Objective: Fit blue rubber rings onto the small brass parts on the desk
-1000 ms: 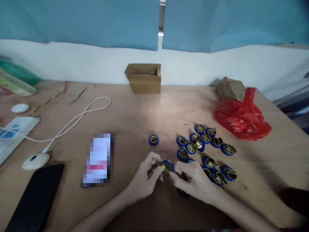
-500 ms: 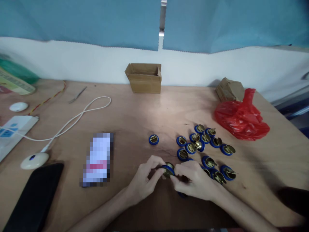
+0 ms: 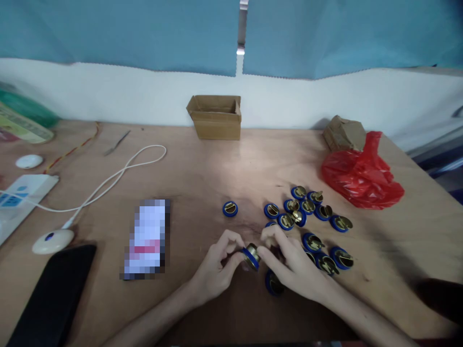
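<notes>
Left hand (image 3: 217,267) pinching a disc (image 3: 251,257), right hand (image 3: 298,267) slightly spread beside it (partly hiding other discs (image 3: 274,284)), phone (image 3: 147,241) left, red bag (image 3: 361,178) far right, box (image 3: 218,126) far.

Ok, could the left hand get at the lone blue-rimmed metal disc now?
Probably not yet: the left hand holds another blue-rimmed metal disc, though nothing visible blocks the way to the lone disc.

Pale wood-grained tabletop (image 3: 202,168) set against a white wall (image 3: 144,91), blue sheeting (image 3: 119,33) with scalloped lower edges covering the upper part, a narrow vertical metal strip (image 3: 242,29) between two panels, soft whitish glow on the wood, dim blurred area (image 3: 446,164) beyond the right edge.
</notes>
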Available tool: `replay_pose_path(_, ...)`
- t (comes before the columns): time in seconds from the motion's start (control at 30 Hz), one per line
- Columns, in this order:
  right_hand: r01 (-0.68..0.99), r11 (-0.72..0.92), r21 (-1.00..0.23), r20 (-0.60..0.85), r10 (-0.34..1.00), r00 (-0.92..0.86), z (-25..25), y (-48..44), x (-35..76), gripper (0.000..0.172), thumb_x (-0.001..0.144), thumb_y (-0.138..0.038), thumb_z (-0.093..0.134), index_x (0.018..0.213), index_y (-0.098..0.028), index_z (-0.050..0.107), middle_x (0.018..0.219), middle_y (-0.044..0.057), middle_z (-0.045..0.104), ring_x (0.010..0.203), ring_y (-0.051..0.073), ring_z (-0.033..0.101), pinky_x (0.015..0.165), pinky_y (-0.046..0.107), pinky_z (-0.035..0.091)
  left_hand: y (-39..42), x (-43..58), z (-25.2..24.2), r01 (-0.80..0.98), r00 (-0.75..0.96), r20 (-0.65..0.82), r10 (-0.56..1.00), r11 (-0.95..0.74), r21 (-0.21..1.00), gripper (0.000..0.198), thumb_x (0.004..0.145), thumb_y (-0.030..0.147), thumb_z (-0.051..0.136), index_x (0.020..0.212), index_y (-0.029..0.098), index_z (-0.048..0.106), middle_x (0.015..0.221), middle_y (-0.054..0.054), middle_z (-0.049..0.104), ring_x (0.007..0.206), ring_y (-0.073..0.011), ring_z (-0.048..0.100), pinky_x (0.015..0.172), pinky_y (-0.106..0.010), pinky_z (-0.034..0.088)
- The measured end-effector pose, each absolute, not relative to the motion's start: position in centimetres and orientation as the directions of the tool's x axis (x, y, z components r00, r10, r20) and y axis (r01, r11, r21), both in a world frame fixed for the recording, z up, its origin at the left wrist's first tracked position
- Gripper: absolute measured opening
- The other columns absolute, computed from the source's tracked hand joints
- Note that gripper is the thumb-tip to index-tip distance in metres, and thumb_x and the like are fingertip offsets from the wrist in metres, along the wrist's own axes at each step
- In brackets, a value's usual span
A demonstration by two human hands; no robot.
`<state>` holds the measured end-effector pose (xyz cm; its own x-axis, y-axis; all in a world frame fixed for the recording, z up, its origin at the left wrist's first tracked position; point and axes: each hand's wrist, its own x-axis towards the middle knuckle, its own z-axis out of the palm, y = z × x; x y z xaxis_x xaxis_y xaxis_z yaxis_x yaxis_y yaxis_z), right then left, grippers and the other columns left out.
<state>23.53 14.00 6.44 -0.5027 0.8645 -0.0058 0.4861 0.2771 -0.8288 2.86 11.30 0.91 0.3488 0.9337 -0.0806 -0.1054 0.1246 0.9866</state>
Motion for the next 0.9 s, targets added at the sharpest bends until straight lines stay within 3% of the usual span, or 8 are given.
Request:
replay_pose_path(0.1,0.493,0.198,-0.847,-0.11,0.842,-0.528,7.4,13.8,23.1,0.015,0.108,-0.027,0.037,0.113,-0.022,0.05,0.075,-0.004,0.059,0.064,0.012,0.058,0.064,0.025,0.044,11.2,2.7,0.4,-0.064,0.34,-0.075,0.937,0.103,0.993,0.01,0.103,0.028,0.05,0.098,0.022,0.044,0.072,0.003,0.065,0.067,-0.0119,0.065,0.064,-0.021,0.048)
replay_pose_path(0.23,0.432,0.141,-0.891,-0.141,0.818,-0.558,7.7,13.5,22.9,0.014,0.107,-0.027,0.04,0.113,-0.023,0.052,0.083,-0.002,0.063,0.07,0.012,0.061,0.064,0.024,0.045,11.2,2.6,-0.3,0.045,0.296,-0.031,0.955,0.019,0.999,0.008,0.102,0.027,0.051,0.098,0.022,0.047,0.065,0.006,0.056,0.056,-0.0096,0.053,0.055,-0.019,0.038)
replay_pose_path(0.37,0.43,0.137,-0.893,-0.12,0.847,-0.518,7.1,13.6,23.2,0.012,0.106,-0.024,0.041,0.111,-0.024,0.052,0.074,-0.005,0.061,0.06,0.011,0.057,0.055,0.022,0.041,11.3,2.9,-0.1,0.077,0.302,-0.011,0.953,-0.013,0.997,0.003,0.102,0.024,0.05,0.1,0.021,0.05,0.07,0.004,0.061,0.062,-0.0111,0.06,0.06,-0.021,0.045)
replay_pose_path(0.47,0.486,0.244,-0.839,-0.028,0.873,-0.486,6.4,13.7,23.4,0.011,0.105,-0.02,0.042,0.105,-0.023,0.052,0.073,-0.005,0.061,0.061,0.012,0.058,0.058,0.023,0.042,11.6,3.0,0.5,0.074,0.32,0.006,0.947,-0.031,0.997,0.002,0.1,0.023,0.055,0.101,0.021,0.056,0.088,-0.002,0.071,0.082,-0.0143,0.071,0.075,-0.024,0.054)
replay_pose_path(0.57,0.579,0.379,-0.722,0.065,0.87,-0.488,5.5,13.6,23.7,0.014,0.105,-0.015,0.041,0.105,-0.023,0.052,0.083,-0.001,0.066,0.072,0.015,0.066,0.068,0.026,0.048,12.0,2.7,0.7,0.149,0.317,0.045,0.947,-0.096,0.984,0.009,0.098,0.018,0.056,0.102,0.022,0.062,0.114,-0.006,0.074,0.111,-0.0188,0.071,0.097,-0.031,0.054)
replay_pose_path(0.63,0.655,0.482,-0.582,0.135,0.852,-0.507,4.8,13.5,24.0,0.017,0.104,-0.012,0.04,0.111,-0.021,0.053,0.088,0.003,0.069,0.079,0.019,0.068,0.072,0.03,0.05,12.2,2.4,0.6,0.26,0.324,0.091,0.941,-0.182,0.948,0.02,0.098,0.011,0.05,0.104,0.023,0.064,0.127,-0.007,0.07,0.124,-0.0198,0.065,0.107,-0.035,0.05)
replay_pose_path(0.8,0.682,0.7,-0.211,0.211,0.714,-0.668,3.7,13.6,23.9,0.028,0.099,-0.003,0.037,0.118,-0.011,0.056,0.083,0.009,0.069,0.071,0.024,0.066,0.067,0.035,0.051,12.1,2.0,-0.4,0.419,0.411,0.217,0.885,-0.395,0.818,0.038,0.093,0.0,0.043,0.115,0.023,0.064,0.143,-0.009,0.059,0.136,-0.0199,0.054,0.115,-0.041,0.046)
replay_pose_path(0.9,0.64,0.752,-0.16,0.25,0.658,-0.71,4.0,13.7,23.5,0.026,0.1,-0.005,0.038,0.115,-0.01,0.059,0.082,0.009,0.07,0.07,0.022,0.067,0.068,0.035,0.052,11.9,2.1,-0.9,0.469,0.486,0.257,0.835,-0.498,0.729,0.038,0.093,-0.001,0.043,0.117,0.02,0.063,0.147,-0.012,0.055,0.143,-0.0228,0.045,0.118,-0.045,0.044)
